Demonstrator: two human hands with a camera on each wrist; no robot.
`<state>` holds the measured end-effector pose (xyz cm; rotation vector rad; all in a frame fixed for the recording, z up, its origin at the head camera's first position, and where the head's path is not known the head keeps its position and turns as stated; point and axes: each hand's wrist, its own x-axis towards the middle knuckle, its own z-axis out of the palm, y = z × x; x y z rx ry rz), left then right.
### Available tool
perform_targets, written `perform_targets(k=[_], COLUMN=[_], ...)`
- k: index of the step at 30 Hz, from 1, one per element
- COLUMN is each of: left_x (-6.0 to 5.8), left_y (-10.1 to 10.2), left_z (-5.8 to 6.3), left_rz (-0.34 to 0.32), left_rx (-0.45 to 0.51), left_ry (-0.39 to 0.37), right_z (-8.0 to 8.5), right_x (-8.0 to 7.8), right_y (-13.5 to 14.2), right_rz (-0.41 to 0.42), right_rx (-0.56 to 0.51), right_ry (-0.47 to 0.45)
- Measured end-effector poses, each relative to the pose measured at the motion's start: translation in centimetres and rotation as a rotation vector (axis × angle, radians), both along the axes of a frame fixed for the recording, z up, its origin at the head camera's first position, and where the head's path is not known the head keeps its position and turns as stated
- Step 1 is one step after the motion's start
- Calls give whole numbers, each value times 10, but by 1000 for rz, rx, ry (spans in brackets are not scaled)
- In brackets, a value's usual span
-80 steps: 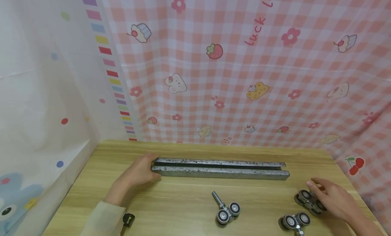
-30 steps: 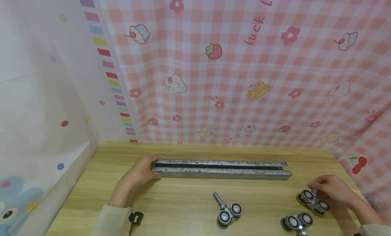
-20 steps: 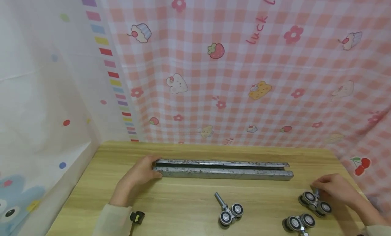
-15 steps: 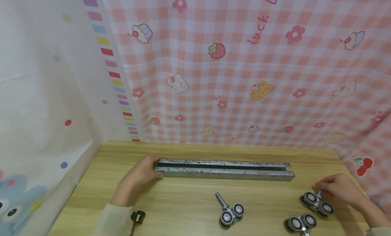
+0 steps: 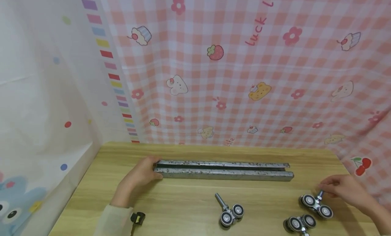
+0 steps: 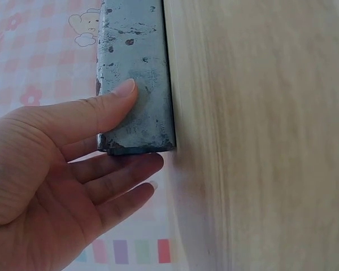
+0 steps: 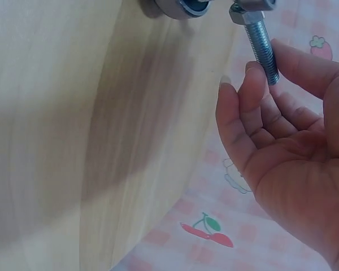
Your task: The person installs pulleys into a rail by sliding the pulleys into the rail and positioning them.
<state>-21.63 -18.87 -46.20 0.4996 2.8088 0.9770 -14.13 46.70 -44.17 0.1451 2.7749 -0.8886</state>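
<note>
A long grey metal rail (image 5: pixel 226 175) with a slot along its top and chipped, rusty spots lies near the back of the table. My left hand (image 5: pixel 140 173) grips its left end, the thumb pressed on the front face in the left wrist view and some fingers past the end. At the right, my right hand (image 5: pixel 345 190) pinches the threaded bolt (image 7: pixel 263 51) of a roller trolley (image 5: pixel 317 207) between thumb and fingers. That trolley has black-and-silver wheels, and its bolt points up and to the right.
Just in front of the held trolley stands a second roller trolley (image 5: pixel 295 224), its bolt cut off by the frame edge. A third trolley (image 5: pixel 226 218) lies mid-table, bolt toward the rail. Patterned cloth (image 5: pixel 220 76) hangs behind the wooden table (image 5: pixel 183 202).
My right hand has shifted from over the trolley to its bolt's end, and the bolt now shows, tilted to the right. My left hand stays on the rail; the view shifts slightly.
</note>
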Motion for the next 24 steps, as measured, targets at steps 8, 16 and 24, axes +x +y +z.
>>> perform_targets(k=[8,16,24], left_x=[0,-1,1], left_y=[-2,-2,-2], left_z=[-2,-6,-4], left_rz=[1,2,19], left_rx=[1,9,5], left_ry=[2,24,18], right_z=[6,8,11], right_x=[7,16,24], right_y=[-5,-8,-16], right_rz=[1,-20,-53], right_rx=[31,35,14], right_ry=[33,41,77])
